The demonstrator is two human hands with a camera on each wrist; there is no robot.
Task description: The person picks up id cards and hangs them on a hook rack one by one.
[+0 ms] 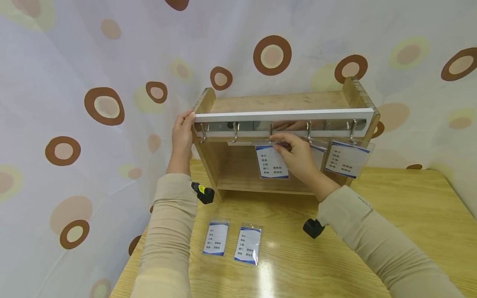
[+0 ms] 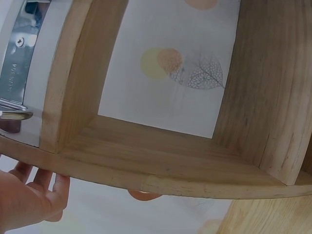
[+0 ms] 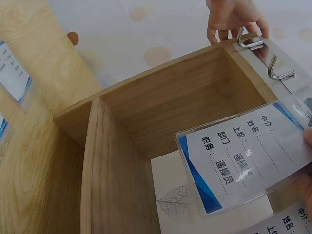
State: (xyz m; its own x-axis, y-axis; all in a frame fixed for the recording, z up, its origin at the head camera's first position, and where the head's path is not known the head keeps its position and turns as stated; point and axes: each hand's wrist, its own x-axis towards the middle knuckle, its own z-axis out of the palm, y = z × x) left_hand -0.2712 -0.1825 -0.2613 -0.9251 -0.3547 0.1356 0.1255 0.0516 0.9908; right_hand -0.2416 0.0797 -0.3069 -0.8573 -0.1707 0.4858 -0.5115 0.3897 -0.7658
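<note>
My left hand point(image 1: 182, 136) holds the upper left corner of a wooden shelf point(image 1: 283, 192), fingertips against its outer side in the left wrist view. At the middle hook point(image 1: 271, 129) of the shelf's metal rail, my right hand point(image 1: 298, 155) pinches the top edge of a clear-sleeved name badge point(image 1: 273, 163). That badge hangs face out, with blue corners and printed text. Another badge point(image 1: 318, 155) hangs behind my right hand, partly hidden. A further badge point(image 1: 344, 159) hangs from the rightmost hook point(image 1: 353, 128).
Two more badges, a left one point(image 1: 216, 238) and a right one point(image 1: 248, 244), lie on the wooden table point(image 1: 290, 269) before the shelf. Two hooks, the leftmost point(image 1: 203, 132) and its neighbour point(image 1: 235, 131), carry nothing. A patterned wall covering point(image 1: 238, 41) stands behind.
</note>
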